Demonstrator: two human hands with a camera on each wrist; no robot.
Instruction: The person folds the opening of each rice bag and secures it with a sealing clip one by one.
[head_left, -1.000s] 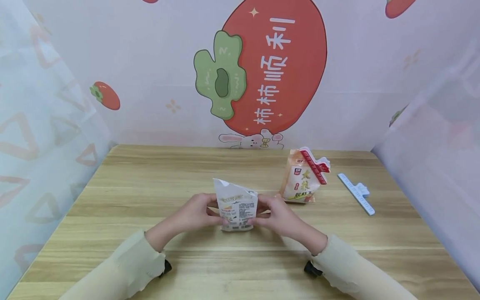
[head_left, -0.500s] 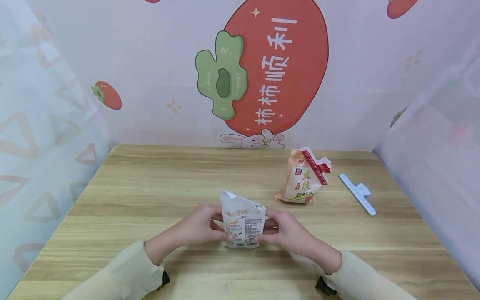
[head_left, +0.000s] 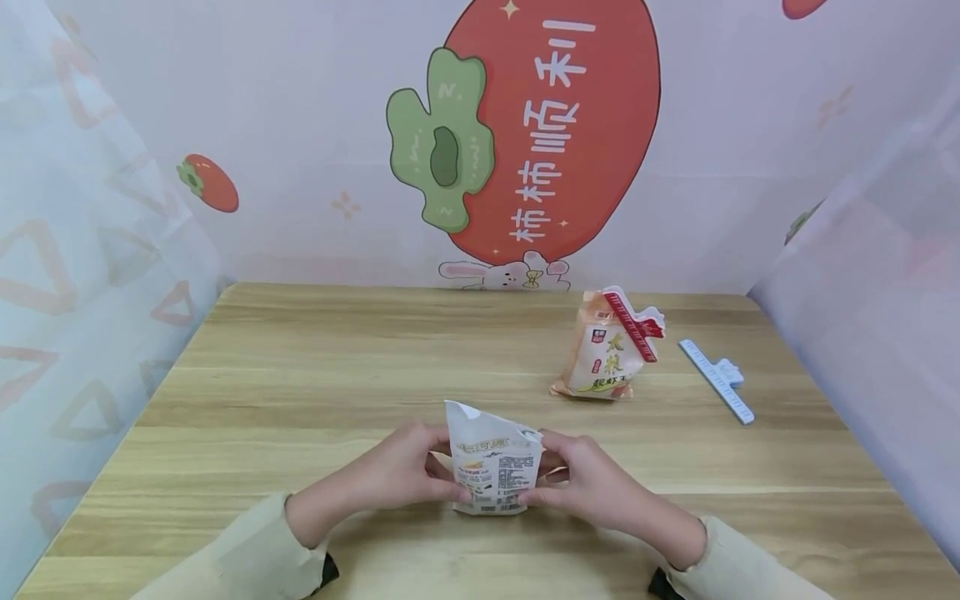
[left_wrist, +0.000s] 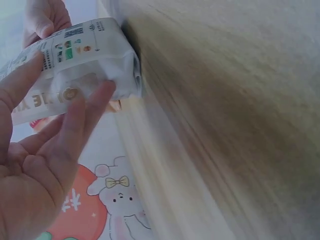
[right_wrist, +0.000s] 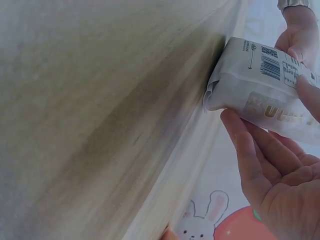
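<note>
White packet (head_left: 495, 468) upright, low at the middle of the bench's (head_left: 300, 358) near half; base contact unclear. Your left hand (head_left: 401, 472) and right hand (head_left: 592, 479) grip opposite sides, thumbs on the near face. Press evenly, lightly, lest the slanted top buckle.

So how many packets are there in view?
2: the white packet held between the left hand and right hand, and the orange packet farther back to the right on the table, with a red clip on top.
</note>
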